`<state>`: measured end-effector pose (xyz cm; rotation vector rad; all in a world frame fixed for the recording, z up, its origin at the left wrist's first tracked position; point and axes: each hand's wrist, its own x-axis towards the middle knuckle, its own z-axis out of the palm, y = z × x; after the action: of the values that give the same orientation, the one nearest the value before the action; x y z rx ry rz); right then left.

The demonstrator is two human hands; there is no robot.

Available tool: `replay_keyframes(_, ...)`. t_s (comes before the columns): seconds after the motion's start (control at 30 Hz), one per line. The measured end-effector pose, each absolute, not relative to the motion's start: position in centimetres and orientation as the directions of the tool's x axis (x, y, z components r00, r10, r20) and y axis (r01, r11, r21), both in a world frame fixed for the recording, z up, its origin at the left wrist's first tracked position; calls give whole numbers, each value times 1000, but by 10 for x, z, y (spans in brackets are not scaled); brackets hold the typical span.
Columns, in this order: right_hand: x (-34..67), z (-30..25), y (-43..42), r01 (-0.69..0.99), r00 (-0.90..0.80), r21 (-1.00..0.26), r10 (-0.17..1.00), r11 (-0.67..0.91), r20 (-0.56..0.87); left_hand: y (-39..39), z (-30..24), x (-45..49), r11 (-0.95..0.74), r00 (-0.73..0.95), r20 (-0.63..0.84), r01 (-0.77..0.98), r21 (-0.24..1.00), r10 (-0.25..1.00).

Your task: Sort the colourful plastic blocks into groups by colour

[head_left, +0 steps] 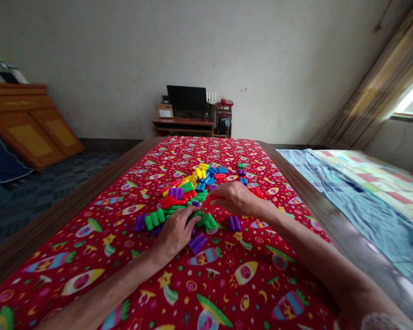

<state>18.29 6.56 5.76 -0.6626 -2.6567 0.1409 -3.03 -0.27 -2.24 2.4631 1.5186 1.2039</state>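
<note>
Two hands, apart, at a block pile (189,187) on red cloth (223,275): we log left hand (177,228) at its 7 o'clock, right hand (236,196) at 3, red block (211,200) at fingertips; grips, we cannot tell.

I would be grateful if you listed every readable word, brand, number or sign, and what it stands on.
None can be read.
Cardboard box: white label, too small to read.
Things atop the cabinet: too blurred.
Toy blocks, red cloth: no lettering visible.

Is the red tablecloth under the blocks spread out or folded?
Spread: the rocket-print tablecloth lies flat over the table, its pattern showing around the blocks.
</note>
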Motion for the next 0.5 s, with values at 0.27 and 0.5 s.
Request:
replay_keyframes(0.27,300,98,116,735,-614,-255,776,628,143,-4,-23,-31,-586,349,617,777,231,705)
replay_keyframes(0.5,353,56,146,845,-502,-296,851,445,-154,-5,-19,-29,-620,391,630,763,185,670)
